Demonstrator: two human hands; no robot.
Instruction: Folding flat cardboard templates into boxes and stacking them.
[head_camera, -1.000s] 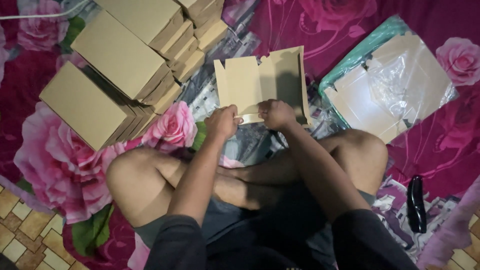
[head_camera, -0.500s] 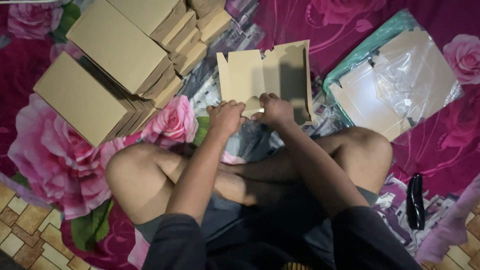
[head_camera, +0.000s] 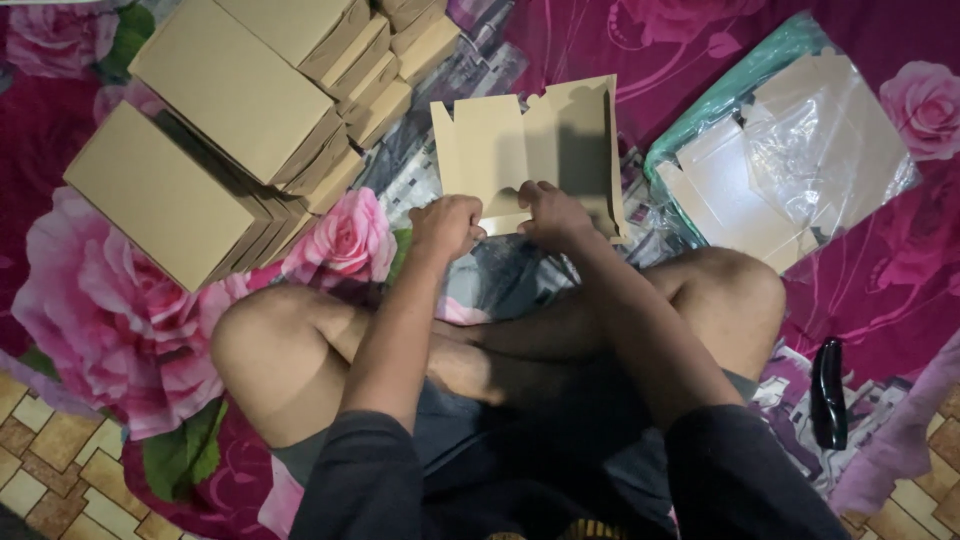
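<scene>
Both hands slid lower — apparently gripping cardboard blank (head_camera: 525, 150).

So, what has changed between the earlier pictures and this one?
Little. Both hands, left hand and right hand, keep gripping the near edge of the flat cardboard blank; they drew slightly closer together on it. The stacked boxes, the plastic-wrapped blanks and the black object stayed where they were.
</scene>
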